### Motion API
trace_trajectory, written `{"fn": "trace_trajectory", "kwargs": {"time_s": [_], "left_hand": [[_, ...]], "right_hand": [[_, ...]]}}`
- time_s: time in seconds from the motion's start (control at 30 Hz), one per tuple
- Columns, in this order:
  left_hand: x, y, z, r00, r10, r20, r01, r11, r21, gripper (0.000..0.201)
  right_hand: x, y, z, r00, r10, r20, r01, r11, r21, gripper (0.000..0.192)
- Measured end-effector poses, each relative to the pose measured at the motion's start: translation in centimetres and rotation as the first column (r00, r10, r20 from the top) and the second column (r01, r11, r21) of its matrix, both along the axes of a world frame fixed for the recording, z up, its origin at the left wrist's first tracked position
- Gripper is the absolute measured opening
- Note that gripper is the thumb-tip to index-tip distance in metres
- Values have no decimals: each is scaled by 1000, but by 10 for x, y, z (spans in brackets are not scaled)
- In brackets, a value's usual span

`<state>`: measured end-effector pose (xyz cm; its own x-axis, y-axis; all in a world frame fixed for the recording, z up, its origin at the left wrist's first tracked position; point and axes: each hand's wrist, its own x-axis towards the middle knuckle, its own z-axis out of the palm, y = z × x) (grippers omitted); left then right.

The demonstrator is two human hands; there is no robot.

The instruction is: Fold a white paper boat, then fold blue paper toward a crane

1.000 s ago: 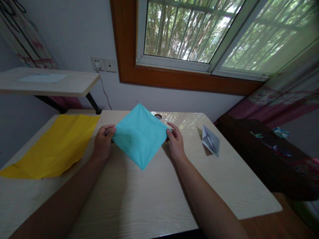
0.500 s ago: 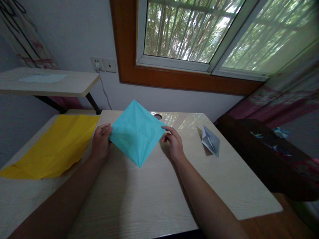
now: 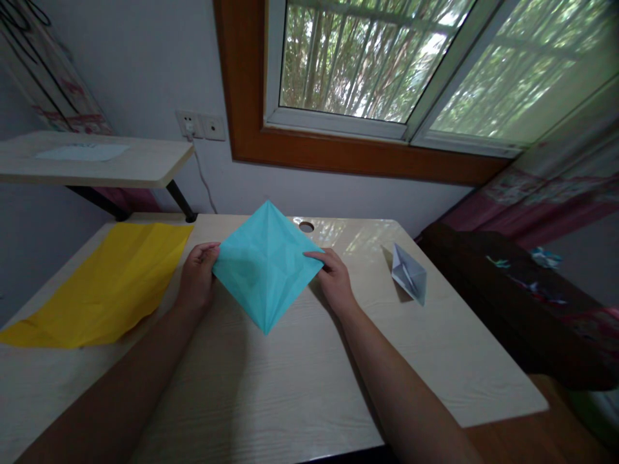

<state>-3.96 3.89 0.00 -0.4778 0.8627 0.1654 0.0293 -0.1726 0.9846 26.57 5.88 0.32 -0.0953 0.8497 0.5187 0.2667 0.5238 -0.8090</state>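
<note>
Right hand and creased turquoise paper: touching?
Touching. The head view shows it: the right hand has the right corner of the creased turquoise paper in its grip, a finger across its face.

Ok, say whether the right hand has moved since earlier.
Yes: the right hand has shifted slightly left; its fingertips now show below the desk hole, not right of it.

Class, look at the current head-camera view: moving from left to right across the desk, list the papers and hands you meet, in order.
Yellow paper sheet → left hand → creased turquoise paper → right hand → folded pale paper.
</note>
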Motion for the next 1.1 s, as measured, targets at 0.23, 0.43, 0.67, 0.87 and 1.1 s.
{"fn": "trace_trajectory", "kwargs": {"time_s": [0.23, 0.43, 0.67, 0.87, 1.1], "left_hand": [[-2, 1, -3, 992, 63, -109, -65, 998, -18, 24], [-5, -1, -3, 966, 103, -236, -115, 993, -37, 23], [-5, -1, -4, 973, 95, -211, -102, 995, -22, 21], [1, -6, 8, 955, 68, -287, -70, 998, 4, 22], [11, -14, 13, 990, -131, -49, 131, 991, -3, 30]], "right_hand": [[0, -2, 1, 999, -28, -27, 26, 996, -89, 43], [2, 0, 1, 999, -28, -36, 25, 996, -82, 44], [9, 3, -1, 1000, 22, -8, -22, 999, -50, 45], [13, 6, -1, 1000, 8, 1, -8, 996, -86, 43], [21, 11, 2, 997, -56, -54, 51, 994, -93, 33]]}}
